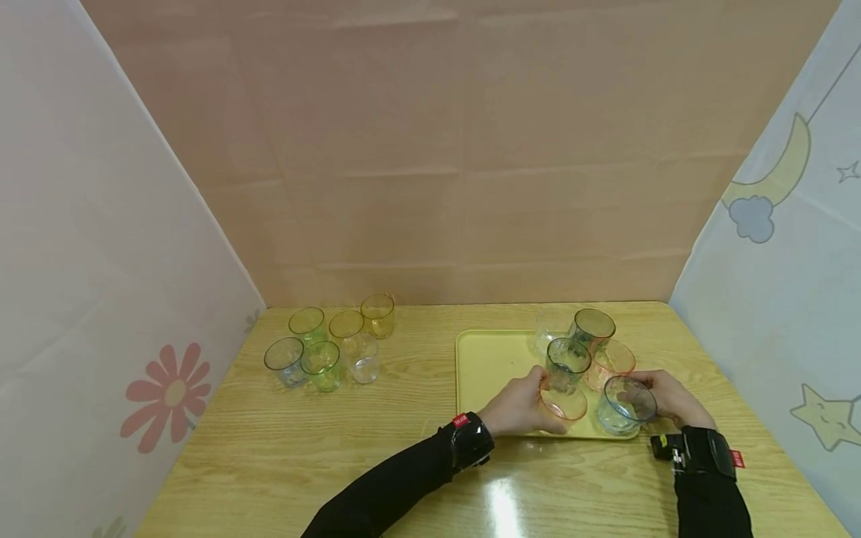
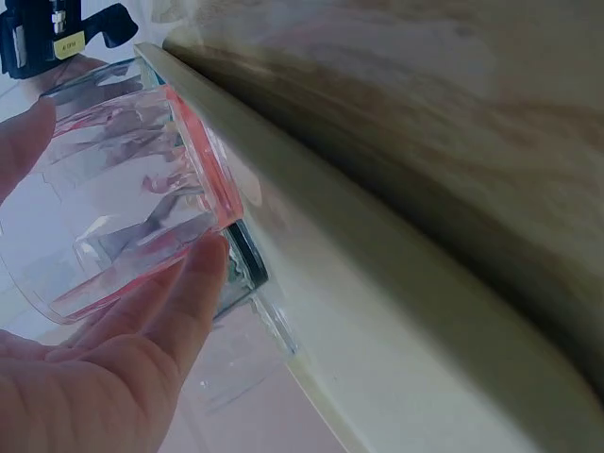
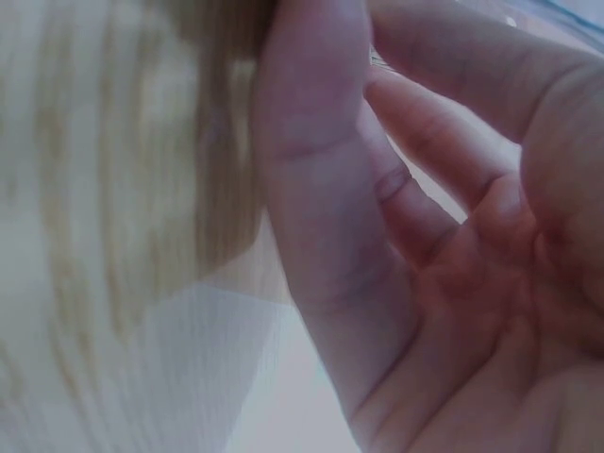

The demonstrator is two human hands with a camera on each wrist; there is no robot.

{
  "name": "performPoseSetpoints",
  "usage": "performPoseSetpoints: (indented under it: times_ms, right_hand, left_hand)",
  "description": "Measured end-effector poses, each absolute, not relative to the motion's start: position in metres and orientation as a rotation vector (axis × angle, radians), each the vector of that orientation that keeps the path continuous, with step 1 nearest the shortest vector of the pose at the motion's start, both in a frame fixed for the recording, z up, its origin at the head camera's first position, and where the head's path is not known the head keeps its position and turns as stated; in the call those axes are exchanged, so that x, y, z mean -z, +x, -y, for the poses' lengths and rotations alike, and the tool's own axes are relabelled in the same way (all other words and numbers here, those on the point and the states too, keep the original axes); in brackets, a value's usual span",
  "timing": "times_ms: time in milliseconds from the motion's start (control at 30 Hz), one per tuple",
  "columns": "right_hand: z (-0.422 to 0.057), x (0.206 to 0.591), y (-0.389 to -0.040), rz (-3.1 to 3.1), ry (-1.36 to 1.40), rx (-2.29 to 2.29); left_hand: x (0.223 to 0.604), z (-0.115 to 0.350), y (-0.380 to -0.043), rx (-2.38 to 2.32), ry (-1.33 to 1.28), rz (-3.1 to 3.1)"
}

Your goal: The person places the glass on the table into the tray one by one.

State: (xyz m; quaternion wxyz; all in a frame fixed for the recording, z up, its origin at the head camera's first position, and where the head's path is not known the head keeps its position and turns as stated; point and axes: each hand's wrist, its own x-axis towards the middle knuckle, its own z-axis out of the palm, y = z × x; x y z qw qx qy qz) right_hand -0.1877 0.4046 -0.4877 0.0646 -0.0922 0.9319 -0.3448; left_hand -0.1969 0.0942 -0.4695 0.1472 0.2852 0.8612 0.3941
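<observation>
My left hand [image 1: 516, 406] grips a clear glass with pink-orange edges [image 1: 563, 406] at the front of the yellow tray [image 1: 494, 373]. In the left wrist view, thumb and fingers lie on opposite sides of this pink glass [image 2: 142, 193], its pink end close to the tray surface. At the tray's front right corner my right hand [image 1: 669, 396] holds a bluish glass [image 1: 617, 413] from its right side. The right wrist view shows the curled fingers [image 3: 330, 179] near the wood, with only a bit of glass edge at the top. A dark-rimmed glass [image 1: 567, 359] stands behind the pink one.
Also on the tray's right half are another pink-orange glass [image 1: 612, 359], a dark-rimmed glass [image 1: 593, 325] and a clear glass [image 1: 546, 338]. Several green, amber, blue and clear glasses, including a green one [image 1: 321, 370], stand at the table's back left. Papered walls surround the table [image 1: 303, 456].
</observation>
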Motion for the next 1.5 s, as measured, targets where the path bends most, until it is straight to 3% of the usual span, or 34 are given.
performPoseSetpoints:
  times_ms: [500, 1500]
  right_hand:
    - [-0.406, 0.489, -0.187, -2.677, -0.233, 1.22]
    - [-0.406, 0.487, -0.19, -2.713, -0.199, 1.094]
  left_hand:
    - [0.473, -0.112, -0.19, -1.082, 0.851, -2.566]
    - [0.48, -0.13, -0.186, -1.036, 0.841, -2.725]
